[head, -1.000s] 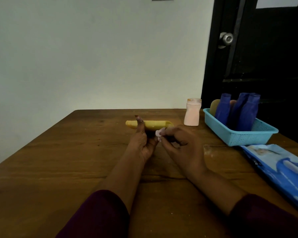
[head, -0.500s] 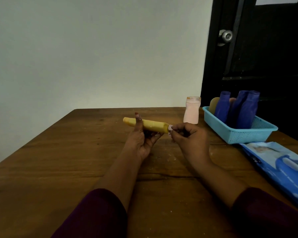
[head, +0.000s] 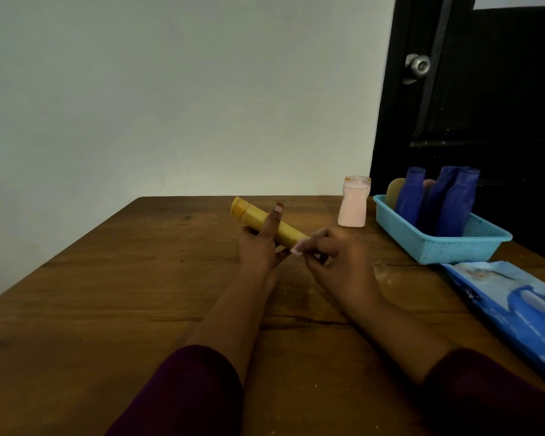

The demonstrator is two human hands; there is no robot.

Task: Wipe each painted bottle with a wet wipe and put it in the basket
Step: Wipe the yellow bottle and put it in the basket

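Observation:
My left hand (head: 260, 247) grips a long yellow painted bottle (head: 252, 215) above the table, its cap end tilted up to the far left. At the bottle's near right end, my right hand (head: 334, 262) pinches a small whitish wad of wet wipe (head: 297, 249) against it. A pink bottle (head: 353, 202) stands upright on the table just left of the blue basket (head: 453, 247). Inside the basket stand several blue bottles (head: 453, 206), with a tan one (head: 394, 190) behind them.
A blue pack of wet wipes (head: 516, 303) lies on the table's right side, in front of the basket. The wooden table (head: 123, 294) ends at a pale wall; a dark door with a round knob (head: 418, 67) is behind the basket.
The yellow bottle has lifted and tilted, cap end rising to the far left. My right hand with the wipe slid along it toward the bottle's near right end.

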